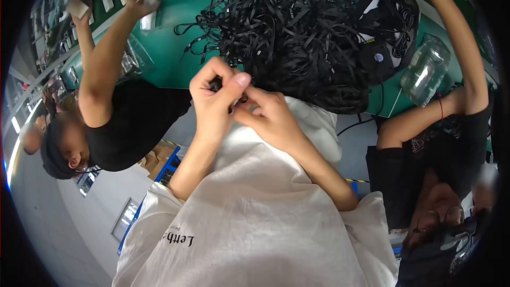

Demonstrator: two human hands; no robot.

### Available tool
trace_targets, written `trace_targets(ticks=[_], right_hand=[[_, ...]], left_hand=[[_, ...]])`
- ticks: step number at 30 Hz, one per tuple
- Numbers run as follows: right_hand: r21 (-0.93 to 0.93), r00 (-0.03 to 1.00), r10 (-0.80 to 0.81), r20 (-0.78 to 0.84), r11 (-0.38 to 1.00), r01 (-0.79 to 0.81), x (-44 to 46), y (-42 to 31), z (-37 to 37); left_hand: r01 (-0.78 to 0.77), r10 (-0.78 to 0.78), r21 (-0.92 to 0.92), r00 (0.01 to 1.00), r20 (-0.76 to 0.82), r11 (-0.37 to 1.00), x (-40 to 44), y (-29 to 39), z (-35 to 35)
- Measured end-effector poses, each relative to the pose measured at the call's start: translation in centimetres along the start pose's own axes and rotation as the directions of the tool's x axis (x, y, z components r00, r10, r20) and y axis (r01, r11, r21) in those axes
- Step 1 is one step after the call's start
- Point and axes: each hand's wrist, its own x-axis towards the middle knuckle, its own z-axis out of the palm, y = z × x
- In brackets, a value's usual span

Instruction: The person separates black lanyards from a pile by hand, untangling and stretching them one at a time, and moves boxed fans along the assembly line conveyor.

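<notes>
My left hand is closed, with its thumb pressed against curled fingers and a bit of black strap showing between them. Close against it, my right hand pinches at a small black piece near the fingertips, which looks like part of the same strap. Most of what lies between the hands is hidden by the fingers. Just beyond them, a large tangled pile of black straps, like thin lanyards with small fittings, covers the green table.
A black bag-like bundle with cords sits at the pile's right. Beside it lies a clear plastic container. Co-workers in black reach over the table at left and right. A blue-framed crate stands below the table at left.
</notes>
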Motion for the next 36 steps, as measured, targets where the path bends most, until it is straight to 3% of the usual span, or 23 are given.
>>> trace_targets(ticks=[4, 5, 8, 10, 13, 16, 17, 19, 20, 22, 24, 27, 30, 32, 33, 36], right_hand=[[0.010, 0.982, 0.132, -0.132, 0.991, -0.132, 0.0, -0.9, -0.4], [-0.019, 0.984, 0.052, -0.172, 0.998, -0.056, 0.1, -1.1, -0.1], [-0.303, 0.990, -0.094, -0.108, 0.951, 0.057, 0.0, -1.9, -0.2], [-0.347, 0.987, -0.129, -0.091, 0.934, 0.090, -0.4, -2.3, 0.1], [-0.365, 0.997, -0.070, -0.030, 0.929, 0.055, -1.1, -2.4, -0.3], [-0.241, 0.988, 0.124, 0.089, 0.965, -0.100, -2.0, -3.5, -2.5], [-0.309, 0.997, 0.079, 0.018, 0.948, -0.069, -2.0, -3.9, -3.6], [-0.442, 0.993, -0.029, -0.116, 0.897, -0.026, -1.3, -4.6, -6.1], [-0.555, 0.944, -0.057, -0.324, 0.820, -0.141, -0.7, -4.6, -7.0], [-0.786, 0.866, -0.218, -0.450, 0.557, -0.269, 0.9, -3.6, -9.6], [-0.888, 0.887, -0.239, -0.395, 0.347, -0.302, 1.9, -2.1, -11.6], [-0.921, 0.933, -0.227, -0.278, 0.340, -0.191, 1.6, -2.3, -11.7], [-0.898, 0.926, -0.182, -0.330, 0.364, -0.248, 1.6, -2.5, -10.6], [-0.927, 0.946, -0.150, -0.289, 0.290, -0.237, 1.2, -0.3, -11.6], [-0.939, 0.953, -0.132, -0.272, 0.251, -0.234, 1.0, 0.2, -11.9], [-0.894, 0.922, -0.203, -0.331, 0.381, -0.237, 0.1, -0.5, -11.1]], left_hand=[[-0.164, 0.154, 0.158, 0.985, 0.078, 0.974, 0.1, -1.5, -0.1], [-0.116, 0.107, 0.152, 0.992, 0.065, 0.981, 0.0, -1.7, -0.2], [-0.074, 0.056, 0.195, 0.994, 0.097, 0.978, 0.3, -1.8, 0.2], [-0.126, 0.089, 0.252, 0.984, 0.152, 0.959, 0.5, -2.5, -0.2], [-0.041, 0.009, 0.242, 0.991, 0.132, 0.969, 0.0, -3.3, -0.7], [-0.085, -0.027, 0.534, 0.980, 0.197, 0.841, -0.1, -2.7, -2.0], [-0.126, 0.022, 0.618, 0.985, 0.174, 0.776, -0.1, -2.6, -1.8], [-0.038, -0.065, 0.649, 0.989, 0.134, 0.760, -0.1, -2.6, -2.3], [0.006, -0.109, 0.663, 0.987, 0.115, 0.748, -0.1, -2.6, -2.7], [-0.041, -0.092, 0.661, 0.982, 0.165, 0.749, -0.1, -2.9, -3.2], [-0.113, -0.079, 0.692, 0.968, 0.239, 0.713, 0.0, -2.9, -3.4], [-0.111, -0.075, 0.669, 0.967, 0.242, 0.735, 0.3, -2.4, -2.9], [-0.104, -0.043, 0.613, 0.974, 0.221, 0.783, 2.1, -2.4, -2.0], [-0.015, -0.081, 0.619, 0.989, 0.127, 0.785, 4.4, -1.3, -0.3], [-0.120, 0.030, 0.639, 0.988, 0.150, 0.760, 6.1, 0.3, 1.3], [-0.228, 0.249, 0.633, 0.967, 0.057, 0.739, 13.4, 3.3, 4.2]])
